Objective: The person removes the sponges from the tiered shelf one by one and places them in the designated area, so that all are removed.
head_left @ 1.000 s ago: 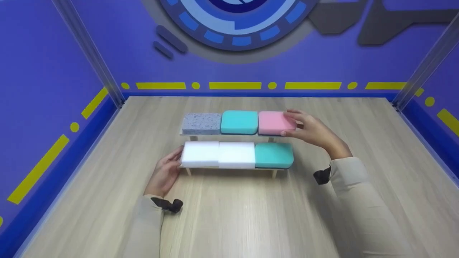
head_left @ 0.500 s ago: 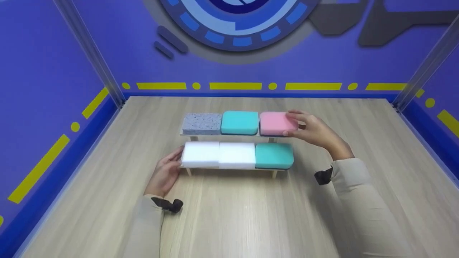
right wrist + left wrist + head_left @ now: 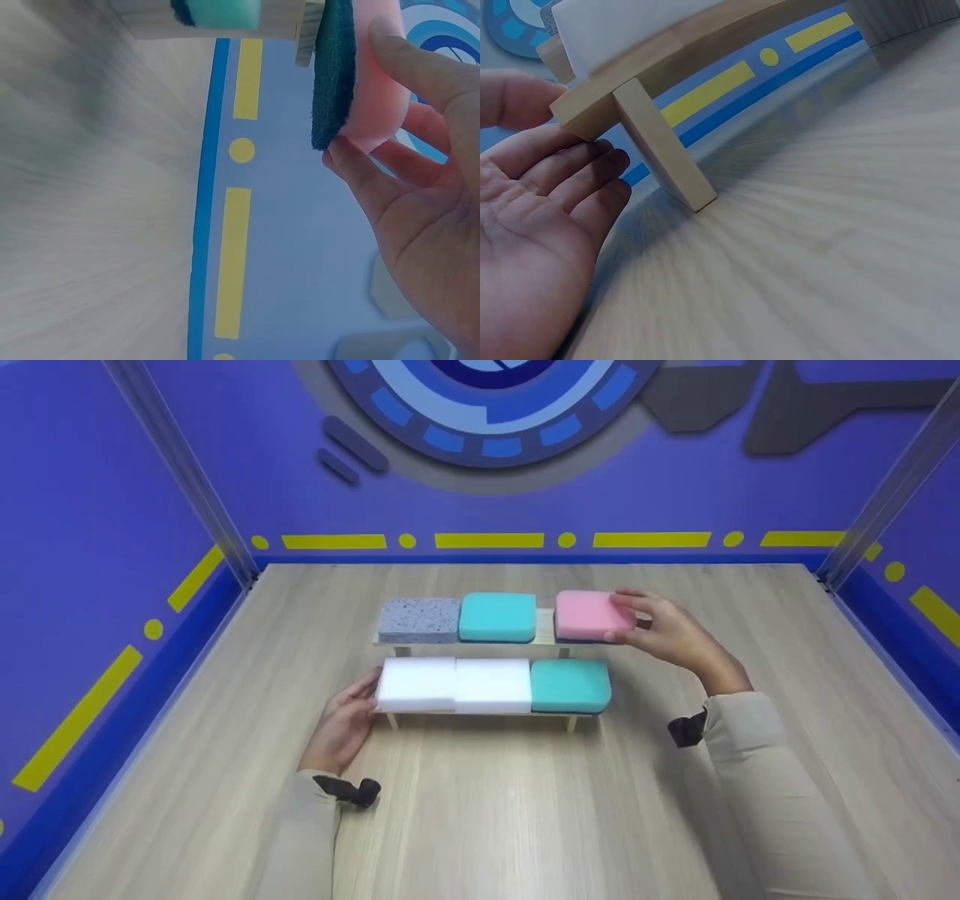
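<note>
My right hand (image 3: 667, 634) pinches the right end of a pink sponge (image 3: 589, 613), whose dark green scouring side (image 3: 334, 82) faces down. The sponge juts past the right end of the rear wooden shelf (image 3: 545, 624). On that same shelf lie a turquoise sponge (image 3: 497, 615) and a speckled grey sponge (image 3: 418, 619). At the front shelf's left end, my left hand (image 3: 343, 727) holds the wooden board (image 3: 630, 90), thumb at its end and fingers underneath. Two white sponges (image 3: 416, 682) and a second turquoise sponge (image 3: 571, 684) sit side by side along this front shelf.
Short wooden legs (image 3: 664, 146) raise the shelf above the wood-grain table (image 3: 480, 810). Blue printed panels (image 3: 480, 517) with yellow dashes stand behind and at both sides. Black wrist cameras (image 3: 367, 793) sit at both cuffs.
The right hand has drawn the pink sponge to the right, opening a gap beside the rear turquoise sponge. The left hand has stayed at the front shelf's end.
</note>
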